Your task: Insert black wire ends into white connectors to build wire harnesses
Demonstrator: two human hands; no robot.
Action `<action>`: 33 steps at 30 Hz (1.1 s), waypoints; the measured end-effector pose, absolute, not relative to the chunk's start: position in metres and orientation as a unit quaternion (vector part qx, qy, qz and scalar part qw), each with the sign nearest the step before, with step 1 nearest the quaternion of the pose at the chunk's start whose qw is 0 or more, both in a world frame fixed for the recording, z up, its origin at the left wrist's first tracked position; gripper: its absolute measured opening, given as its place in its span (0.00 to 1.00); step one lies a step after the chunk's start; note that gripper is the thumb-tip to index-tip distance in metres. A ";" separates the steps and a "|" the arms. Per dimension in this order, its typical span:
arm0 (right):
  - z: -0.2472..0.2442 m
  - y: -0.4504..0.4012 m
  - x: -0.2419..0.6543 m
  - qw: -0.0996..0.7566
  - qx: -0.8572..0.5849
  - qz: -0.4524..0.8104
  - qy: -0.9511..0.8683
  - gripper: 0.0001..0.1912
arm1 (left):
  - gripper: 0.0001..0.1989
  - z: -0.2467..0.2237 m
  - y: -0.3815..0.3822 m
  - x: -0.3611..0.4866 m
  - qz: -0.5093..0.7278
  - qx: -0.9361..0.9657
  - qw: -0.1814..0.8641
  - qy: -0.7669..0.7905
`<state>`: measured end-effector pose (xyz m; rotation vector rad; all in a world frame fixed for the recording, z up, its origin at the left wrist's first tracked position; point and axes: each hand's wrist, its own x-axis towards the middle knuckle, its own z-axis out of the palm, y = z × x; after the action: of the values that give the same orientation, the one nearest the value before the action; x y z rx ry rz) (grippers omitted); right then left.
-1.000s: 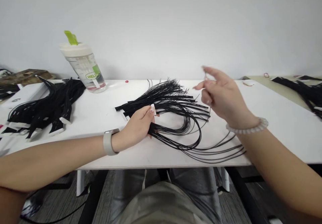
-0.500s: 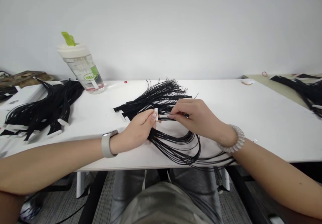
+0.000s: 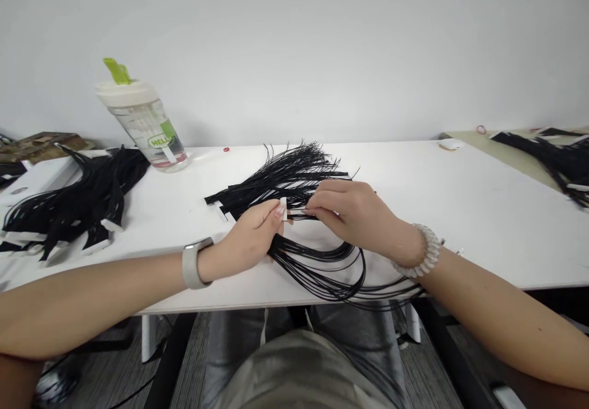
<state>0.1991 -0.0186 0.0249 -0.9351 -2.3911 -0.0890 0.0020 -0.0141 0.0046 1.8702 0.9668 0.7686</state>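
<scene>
My left hand [image 3: 255, 234] is closed, its thumb pressing a small white connector [image 3: 283, 208] that stands upright at the fingertips. Black wires [image 3: 322, 280] run out below that hand and loop to the right over the table's front edge. My right hand [image 3: 345, 213] pinches thin wires [image 3: 299, 211] just right of the connector; their tips are hidden by the fingers. Behind both hands lies a fanned bundle of black wires [image 3: 280, 179] with loose ends pointing up and right.
A tilted-looking clear bottle [image 3: 147, 130] with a green spout stands at the back left. Beside it is a heap of black wire harnesses [image 3: 73, 200] with white connectors. More black harnesses [image 3: 543, 151] lie at the far right. The white table [image 3: 460, 225] meets a wall [image 3: 294, 53].
My right hand's fingertips have shifted slightly left, closer to the connector. The whole view has drifted a little; my left hand keeps its hold.
</scene>
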 end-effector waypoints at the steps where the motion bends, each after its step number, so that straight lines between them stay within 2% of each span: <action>1: 0.024 -0.019 0.198 0.278 -0.349 -0.043 -0.894 0.12 | 0.17 0.005 -0.014 0.002 0.308 0.756 0.429 0.386; 17: 0.020 -0.020 0.195 0.248 -0.314 -0.120 -0.909 0.13 | 0.18 0.005 -0.012 0.003 0.298 0.807 0.367 0.353; 25: 0.021 -0.017 0.193 0.189 -0.339 -0.126 -0.913 0.11 | 0.19 0.006 -0.018 0.003 0.316 0.723 0.471 0.395; 27: 0.022 -0.015 0.195 0.177 -0.346 -0.102 -0.916 0.09 | 0.19 0.007 -0.019 0.004 0.314 0.720 0.474 0.397; 29: 0.024 -0.014 0.198 0.201 -0.347 -0.047 -0.915 0.06 | 0.19 0.008 -0.018 0.005 0.314 0.723 0.466 0.401; 33: 0.034 -0.013 0.212 0.307 -0.347 0.126 -0.877 0.18 | 0.17 0.003 -0.011 0.005 0.371 0.659 0.475 0.450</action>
<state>0.2117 -0.0127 0.0344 -0.9169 -2.3214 0.3324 0.0053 -0.0109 0.0028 1.6105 1.1011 0.9059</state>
